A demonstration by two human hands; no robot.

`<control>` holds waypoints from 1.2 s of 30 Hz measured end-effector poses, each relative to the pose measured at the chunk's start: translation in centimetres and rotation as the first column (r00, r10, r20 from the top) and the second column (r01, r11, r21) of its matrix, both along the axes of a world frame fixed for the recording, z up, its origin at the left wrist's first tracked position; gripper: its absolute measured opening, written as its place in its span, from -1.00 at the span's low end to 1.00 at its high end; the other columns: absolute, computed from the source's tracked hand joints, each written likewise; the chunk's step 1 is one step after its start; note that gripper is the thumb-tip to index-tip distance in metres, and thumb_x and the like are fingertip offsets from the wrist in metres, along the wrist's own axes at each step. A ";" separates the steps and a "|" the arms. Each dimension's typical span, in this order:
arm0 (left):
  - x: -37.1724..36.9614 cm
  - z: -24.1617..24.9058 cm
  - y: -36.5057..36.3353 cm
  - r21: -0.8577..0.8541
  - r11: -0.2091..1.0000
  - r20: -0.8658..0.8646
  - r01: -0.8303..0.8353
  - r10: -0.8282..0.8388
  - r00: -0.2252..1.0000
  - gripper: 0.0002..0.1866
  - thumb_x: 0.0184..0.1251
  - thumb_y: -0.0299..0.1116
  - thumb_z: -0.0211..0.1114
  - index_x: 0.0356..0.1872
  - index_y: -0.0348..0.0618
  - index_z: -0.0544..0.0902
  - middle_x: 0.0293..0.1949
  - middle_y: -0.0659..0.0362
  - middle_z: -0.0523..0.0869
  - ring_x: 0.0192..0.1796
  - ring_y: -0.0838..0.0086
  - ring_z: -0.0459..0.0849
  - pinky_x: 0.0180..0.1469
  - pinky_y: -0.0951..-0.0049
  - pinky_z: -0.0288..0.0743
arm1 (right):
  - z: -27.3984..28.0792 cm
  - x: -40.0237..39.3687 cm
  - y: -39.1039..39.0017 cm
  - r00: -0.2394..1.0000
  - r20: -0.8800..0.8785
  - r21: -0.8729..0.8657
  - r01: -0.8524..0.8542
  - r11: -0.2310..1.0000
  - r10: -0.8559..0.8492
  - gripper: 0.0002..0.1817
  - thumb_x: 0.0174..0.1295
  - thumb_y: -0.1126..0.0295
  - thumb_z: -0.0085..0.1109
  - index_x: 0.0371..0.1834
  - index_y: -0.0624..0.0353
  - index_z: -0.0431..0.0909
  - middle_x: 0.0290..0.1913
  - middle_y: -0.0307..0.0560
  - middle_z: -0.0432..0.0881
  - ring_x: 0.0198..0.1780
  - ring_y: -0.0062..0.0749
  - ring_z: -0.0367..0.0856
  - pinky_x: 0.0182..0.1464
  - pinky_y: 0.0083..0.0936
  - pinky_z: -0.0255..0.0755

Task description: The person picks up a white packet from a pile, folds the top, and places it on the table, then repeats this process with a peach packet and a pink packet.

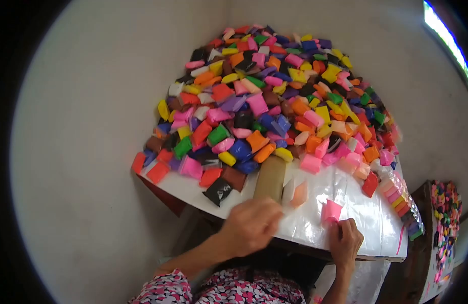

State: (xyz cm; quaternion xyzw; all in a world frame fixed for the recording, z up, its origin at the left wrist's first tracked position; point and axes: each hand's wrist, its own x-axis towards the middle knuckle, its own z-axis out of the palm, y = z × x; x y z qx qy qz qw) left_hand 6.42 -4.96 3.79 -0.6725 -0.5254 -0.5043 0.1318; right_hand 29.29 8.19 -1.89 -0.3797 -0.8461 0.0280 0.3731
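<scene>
My right hand (346, 240) pinches the lower edge of a small bright pink packet (332, 210) at the front of the white-covered table (310, 230). My left hand (251, 227) is closed and slightly blurred by motion. It lies at the near end of a tan cylinder (271, 177), like a cardboard tube or roll; whether it grips the tube or something small, I cannot make out. Between the hands and a little farther back, a pale peach packet (298, 194) rests on the sheet. Left of the tube lies a black packet (217, 191).
A large heap of small, soft-looking colored packets (256, 104) covers most of the table against the walls. At the right edge sits a clear bag of multicolored pieces (402, 201). Farther right, another surface bears more colorful packets (446, 218). A plastic bag (358, 281) hangs below the front edge.
</scene>
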 end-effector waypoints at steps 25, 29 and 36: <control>-24.7 4.8 9.2 -0.088 0.892 -0.014 -0.444 0.445 0.896 -0.86 0.26 -0.43 0.19 -0.25 -0.29 0.60 -0.29 0.00 0.66 -0.30 0.20 0.63 -0.23 0.28 0.48 | -0.4 0.5 0.3 0.998 -0.056 -0.036 -0.017 0.999 0.015 -0.87 0.06 0.48 0.26 -0.50 0.19 0.46 -0.50 -0.04 0.47 -0.56 -0.10 0.49 -0.50 -0.23 0.33; -27.5 4.9 10.5 0.052 0.865 -0.048 -0.499 0.501 0.864 -0.85 0.27 -0.42 0.19 -0.23 -0.29 0.61 -0.29 0.00 0.67 -0.29 0.21 0.64 -0.22 0.30 0.49 | -0.2 0.4 0.3 0.999 -0.048 -0.027 -0.023 0.999 0.022 -0.86 0.05 0.49 0.27 -0.49 0.19 0.47 -0.51 -0.06 0.46 -0.57 -0.12 0.48 -0.51 -0.25 0.33; -19.6 5.9 8.4 -0.101 0.930 0.076 -0.355 0.363 0.929 -0.87 0.30 -0.48 0.17 -0.20 -0.30 0.60 -0.28 0.02 0.63 -0.27 0.18 0.62 -0.19 0.30 0.49 | 0.2 0.5 0.2 0.997 -0.070 -0.038 -0.020 0.999 0.017 -0.86 0.00 0.52 0.29 -0.49 0.18 0.47 -0.53 -0.09 0.45 -0.56 -0.19 0.50 -0.50 -0.30 0.35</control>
